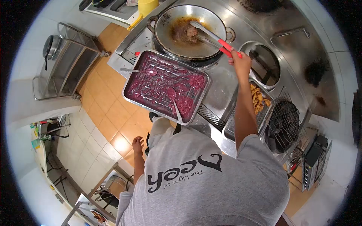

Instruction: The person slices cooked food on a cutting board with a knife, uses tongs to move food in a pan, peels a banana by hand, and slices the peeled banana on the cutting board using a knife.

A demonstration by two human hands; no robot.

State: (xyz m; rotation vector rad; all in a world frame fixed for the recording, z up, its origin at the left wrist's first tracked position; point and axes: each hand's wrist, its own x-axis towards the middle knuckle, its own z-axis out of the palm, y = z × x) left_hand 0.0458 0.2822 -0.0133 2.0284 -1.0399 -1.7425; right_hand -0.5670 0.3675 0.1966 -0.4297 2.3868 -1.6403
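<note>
My right hand (240, 62) is closed round the red handles of metal tongs (224, 46). Their tips reach into a large two-handled wok (166, 41), at a brown piece of food (191, 32) in dark oil; whether they grip it I cannot tell. In front of the wok lies a metal tray (125, 93) coated with wet dark-red mixture (158, 81), with two spoons, one of them a metal spoon (177, 111). My left hand (138, 144) hangs low beside my body, holding nothing, its fingers loosely apart.
Fried golden pieces (259, 98) lie in a tray under my right forearm. Beyond it are a wire rack (288, 120) and a round burner opening (267, 64). A metal trolley (68, 64) stands on the tiled floor at left. A yellow pot (148, 6) sits at the top.
</note>
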